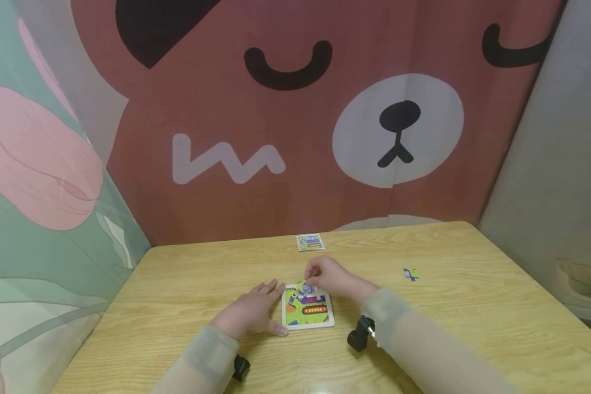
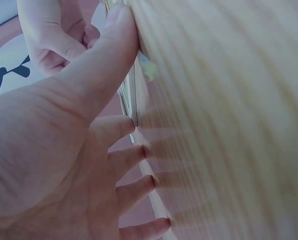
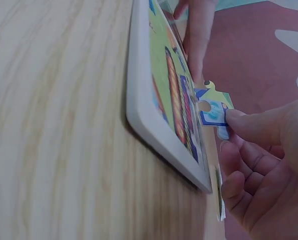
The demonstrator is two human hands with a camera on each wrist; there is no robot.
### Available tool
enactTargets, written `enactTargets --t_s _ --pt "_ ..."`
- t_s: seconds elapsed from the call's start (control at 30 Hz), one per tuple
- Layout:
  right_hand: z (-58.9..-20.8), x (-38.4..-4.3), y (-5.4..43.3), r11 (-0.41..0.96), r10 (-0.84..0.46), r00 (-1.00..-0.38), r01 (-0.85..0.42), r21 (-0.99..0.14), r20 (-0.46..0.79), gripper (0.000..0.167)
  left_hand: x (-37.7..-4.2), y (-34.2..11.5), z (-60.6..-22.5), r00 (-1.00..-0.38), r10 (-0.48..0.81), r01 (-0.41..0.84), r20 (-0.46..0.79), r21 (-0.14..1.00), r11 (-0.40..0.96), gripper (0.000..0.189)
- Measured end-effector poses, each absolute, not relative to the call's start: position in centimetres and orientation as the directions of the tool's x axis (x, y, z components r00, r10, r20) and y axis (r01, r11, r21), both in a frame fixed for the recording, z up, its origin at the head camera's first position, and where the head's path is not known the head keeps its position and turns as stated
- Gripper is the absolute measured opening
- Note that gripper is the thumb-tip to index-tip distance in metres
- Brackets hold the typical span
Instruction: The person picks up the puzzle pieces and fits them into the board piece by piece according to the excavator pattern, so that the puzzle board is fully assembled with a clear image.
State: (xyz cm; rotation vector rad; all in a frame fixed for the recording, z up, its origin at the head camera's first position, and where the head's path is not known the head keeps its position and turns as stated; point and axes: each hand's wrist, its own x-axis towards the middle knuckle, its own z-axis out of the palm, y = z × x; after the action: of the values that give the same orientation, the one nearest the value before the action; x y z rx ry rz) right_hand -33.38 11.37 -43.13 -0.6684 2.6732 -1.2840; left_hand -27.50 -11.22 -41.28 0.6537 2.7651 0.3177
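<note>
A square jigsaw puzzle [image 1: 317,319] in a pale frame lies on the table, with a digger-like picture in green, blue and orange. My right hand [image 1: 332,278] pinches a puzzle piece [image 3: 215,111] between thumb and fingers, over the far part of the frame. The piece is tilted up in the right wrist view and carries blue, white and green print. Spread along the frame's left side is my left hand [image 1: 253,313], fingers straight, thumb at the near left corner. In the left wrist view its fingertips [image 2: 131,156] rest on the table.
A small picture card [image 1: 310,242] with a similar design lies at the table's back edge. One or more loose puzzle pieces [image 1: 411,274] lie to the right. Behind the wooden table [image 1: 202,273] hangs a curtain [image 1: 305,202] with a bear's face.
</note>
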Motion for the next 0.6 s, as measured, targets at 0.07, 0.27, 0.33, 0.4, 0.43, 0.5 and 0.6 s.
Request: enactTargets --t_s 0.07,0.27,0.33,0.4,0.43,0.5,0.6 --pt "-43.34 -33.42 11.12 0.555 -0.429 -0.898 -0.352 -0.754 0.104 0.015 -27.49 -11.23 -41.29 -0.858 0.467 0.405 -0.216 0.275 0.872 0.105" --pt "-43.34 -33.09 10.9 0.576 -0.435 -0.896 -0.354 -0.737 0.09 0.016 -27.51 -11.29 -41.35 -0.856 0.473 0.413 -0.21 0.275 0.868 0.105" --pt "-43.25 -32.99 10.93 0.578 -0.443 -0.893 -0.357 -0.734 0.085 0.016 -27.52 -11.3 -41.37 -0.857 0.469 0.409 -0.214 0.272 0.871 0.105" --pt "-43.22 -32.94 10.93 0.583 -0.445 -0.892 -0.353 -0.732 0.076 0.015 -27.54 -11.32 -41.4 -0.858 0.467 0.408 -0.214 0.267 0.873 0.105" --pt "-43.2 -32.9 10.93 0.585 -0.445 -0.893 -0.351 -0.731 0.073 0.015 -27.52 -11.32 -41.4 -0.858 0.467 0.409 -0.214 0.265 0.873 0.105" --pt "-43.22 -32.85 10.92 0.592 -0.445 -0.893 -0.353 -0.724 0.072 0.015 -27.48 -11.33 -41.39 -0.858 0.467 0.41 -0.214 0.262 0.874 0.105" --pt "-43.25 -32.77 10.87 0.609 -0.44 -0.894 -0.363 -0.705 0.081 0.016 -27.41 -11.31 -41.3 -0.859 0.466 0.408 -0.212 0.268 0.873 0.105"
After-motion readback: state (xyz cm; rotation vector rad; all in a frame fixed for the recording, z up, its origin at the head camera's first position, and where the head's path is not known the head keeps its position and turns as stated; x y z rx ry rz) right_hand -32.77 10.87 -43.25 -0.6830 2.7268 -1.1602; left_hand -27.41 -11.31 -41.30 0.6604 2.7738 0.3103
